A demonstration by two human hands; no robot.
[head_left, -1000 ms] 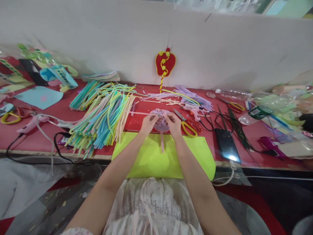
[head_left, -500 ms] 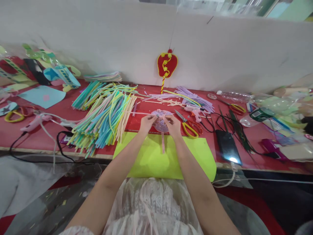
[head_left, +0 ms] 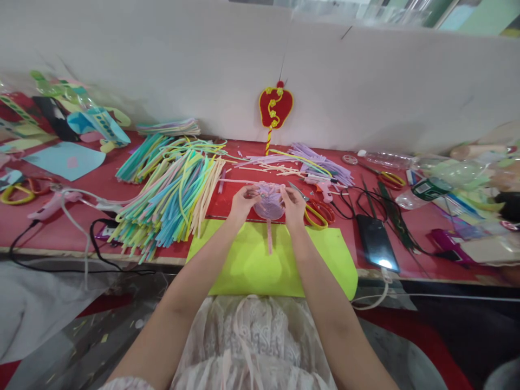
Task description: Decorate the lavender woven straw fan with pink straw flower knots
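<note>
A round purple piece with a pink handle (head_left: pixel 269 208) is between my two hands, above the edge of a yellow-green sheet (head_left: pixel 260 265). My left hand (head_left: pixel 245 201) is closed at its upper left, with the fingers on a pink pipe cleaner (head_left: pixel 238 181) that runs along the top of the piece and sticks out to the left. My right hand (head_left: pixel 292 203) pinches at the upper right edge, near the pipe cleaner's other part. The fingertips are small and partly blurred.
Colourful pipe cleaners (head_left: pixel 174 195) are heaped at the left, purple ones (head_left: pixel 320 162) behind. Scissors (head_left: pixel 314 214), a pink glue gun (head_left: pixel 325 189) and a lit phone (head_left: pixel 376 244) lie right. A red fan-shaped piece (head_left: pixel 276 108) stands against the wall.
My hands have moved apart to the two sides of the purple piece, uncovering more of its middle. The pink pipe cleaner sticks out less far to the left. The view has shifted slightly.
</note>
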